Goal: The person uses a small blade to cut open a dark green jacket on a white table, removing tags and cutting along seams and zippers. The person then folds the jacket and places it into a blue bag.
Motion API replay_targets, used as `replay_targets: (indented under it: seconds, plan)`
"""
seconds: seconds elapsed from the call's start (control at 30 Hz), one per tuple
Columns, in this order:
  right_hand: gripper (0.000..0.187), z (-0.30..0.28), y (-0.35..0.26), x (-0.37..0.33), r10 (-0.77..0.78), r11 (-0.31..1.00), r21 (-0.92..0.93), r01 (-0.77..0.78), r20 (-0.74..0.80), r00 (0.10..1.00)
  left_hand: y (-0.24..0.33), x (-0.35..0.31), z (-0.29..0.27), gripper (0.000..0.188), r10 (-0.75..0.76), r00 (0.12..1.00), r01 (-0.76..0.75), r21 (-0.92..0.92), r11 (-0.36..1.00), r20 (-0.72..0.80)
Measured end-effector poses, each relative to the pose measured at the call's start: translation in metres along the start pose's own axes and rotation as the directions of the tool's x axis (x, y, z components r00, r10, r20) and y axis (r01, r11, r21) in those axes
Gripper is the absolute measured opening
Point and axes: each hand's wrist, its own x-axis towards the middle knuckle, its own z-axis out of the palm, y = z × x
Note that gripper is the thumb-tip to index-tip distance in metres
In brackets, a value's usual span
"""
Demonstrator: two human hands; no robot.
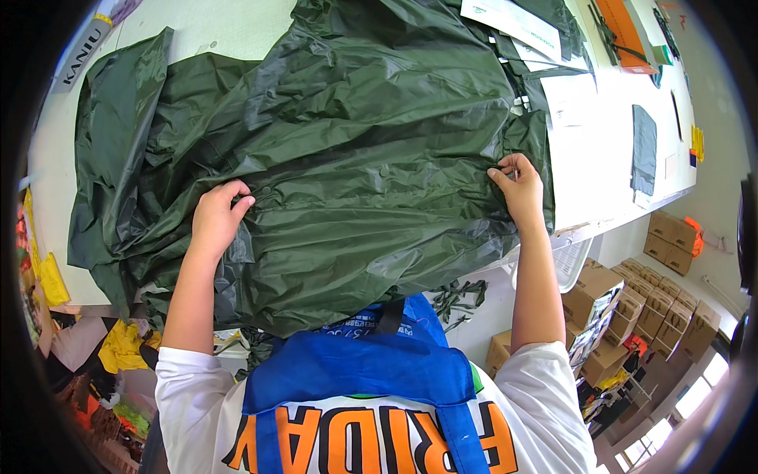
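Note:
A dark green, shiny raincoat point(379, 134) lies spread and wrinkled across the white table, its lower part hanging over the near edge. A line of small round snaps seems to run along a band between my hands. On the left of that band, my left hand point(217, 219) has thumb and fingers closed on the cloth. Toward the right end, my right hand point(521, 193) pinches the cloth between thumb and fingertips. The band is stretched roughly level between them, with folds above and below it.
White printed sheets point(513, 28) lie at the far right on dark straps. Farther right on the white table point(604, 158) are a flat grey-green folded pouch point(643, 150) and an orange box point(624, 35). Cardboard boxes point(592, 292) and a white plastic basket point(564, 265) stand below, right.

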Motion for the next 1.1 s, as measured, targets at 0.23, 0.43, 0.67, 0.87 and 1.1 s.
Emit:
replay_targets:
  seconds: [0.23,0.43,0.67,0.87,1.1]
  plan:
    - [0.016,0.005,0.015,-0.009,-0.305,0.95,-0.106,0.292,-0.14,0.942,-0.005,0.003,0.004,0.017,0.02,1.0,-0.021,-0.058,0.998,-0.019]
    - [0.014,0.005,0.029,-0.017,-0.39,0.92,-0.032,0.391,-0.194,0.9,-0.005,-0.003,0.009,0.015,0.023,1.0,-0.024,-0.029,0.999,-0.015]
    - [0.013,0.0,0.033,-0.01,-0.561,0.801,-0.234,0.551,0.028,0.827,0.032,-0.011,-0.021,0.011,-0.001,0.977,-0.095,0.441,0.893,0.211]
    - [0.016,-0.006,0.017,0.002,-0.447,0.856,-0.227,0.464,0.127,0.886,0.144,0.042,0.035,0.032,0.574,0.773,-0.568,-0.11,0.816,0.27]
    - [0.016,-0.005,0.03,0.008,-0.534,0.825,-0.177,0.536,0.064,0.843,0.231,0.112,0.149,0.031,0.657,0.737,-0.599,-0.296,0.744,0.161]
